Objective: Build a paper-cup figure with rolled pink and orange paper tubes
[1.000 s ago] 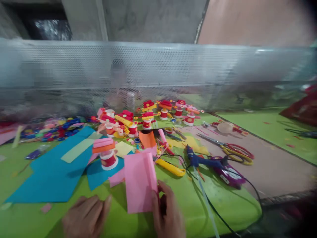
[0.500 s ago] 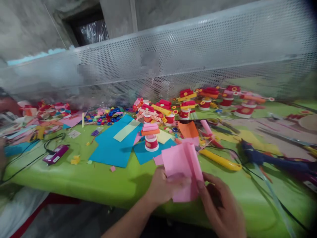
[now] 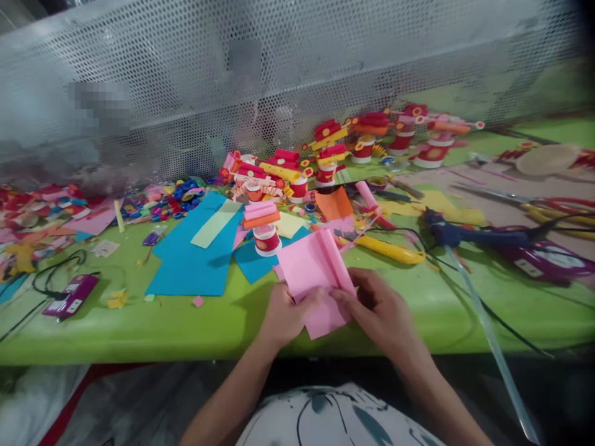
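Pink sheet (image 3: 302, 266) held just above the near edge of the green table (image 3: 176, 337); one side is rolled into a tube. The sheet is pinched by the left hand (image 3: 288, 316), thumb laid across its face; the rolled side is pinched between thumb and fingers of the right hand (image 3: 379, 310). Beyond the sheet, the way is crowded: a red-and-white cup (image 3: 267, 241) topped with pink and orange rolls, blue sheets (image 3: 190, 269) to its left. Far side closed off by a perforated screen (image 3: 186, 80), fronted by more decorated cups. To the right, a yellow cutter (image 3: 393, 249) and a blue glue gun (image 3: 474, 235); the table edge is crossed by its pale stick (image 3: 493, 347).
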Demonstrator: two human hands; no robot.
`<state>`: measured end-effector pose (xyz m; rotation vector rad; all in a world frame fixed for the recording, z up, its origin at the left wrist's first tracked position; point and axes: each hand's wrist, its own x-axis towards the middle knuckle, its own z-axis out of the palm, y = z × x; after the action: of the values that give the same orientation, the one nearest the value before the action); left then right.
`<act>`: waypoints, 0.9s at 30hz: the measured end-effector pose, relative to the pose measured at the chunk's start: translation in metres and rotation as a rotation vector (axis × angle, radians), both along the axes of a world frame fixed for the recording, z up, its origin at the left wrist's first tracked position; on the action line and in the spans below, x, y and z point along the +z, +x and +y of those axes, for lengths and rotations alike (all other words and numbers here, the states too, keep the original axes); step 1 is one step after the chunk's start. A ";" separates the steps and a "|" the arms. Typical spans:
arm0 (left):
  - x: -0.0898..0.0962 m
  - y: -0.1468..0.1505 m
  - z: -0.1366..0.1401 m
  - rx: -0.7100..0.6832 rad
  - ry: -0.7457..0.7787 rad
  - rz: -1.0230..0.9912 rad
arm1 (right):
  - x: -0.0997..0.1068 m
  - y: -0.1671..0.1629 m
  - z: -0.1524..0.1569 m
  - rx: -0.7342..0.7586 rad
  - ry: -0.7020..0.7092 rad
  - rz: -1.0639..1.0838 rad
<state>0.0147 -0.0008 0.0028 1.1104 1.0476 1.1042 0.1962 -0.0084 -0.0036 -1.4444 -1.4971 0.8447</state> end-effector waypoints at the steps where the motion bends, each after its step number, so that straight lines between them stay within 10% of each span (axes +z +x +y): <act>1: 0.000 0.000 0.000 0.000 0.003 0.000 | 0.001 0.001 0.000 -0.017 -0.016 0.004; 16: -0.006 -0.003 -0.001 0.088 -0.004 -0.009 | 0.017 0.023 -0.002 0.061 -0.200 0.233; 27: -0.001 0.002 -0.007 -0.146 0.067 0.153 | 0.025 0.010 0.011 -0.483 0.038 0.800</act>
<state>0.0163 -0.0080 0.0016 1.3207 1.0356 0.9555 0.2061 0.0030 0.0213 -1.1514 -0.5342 0.9202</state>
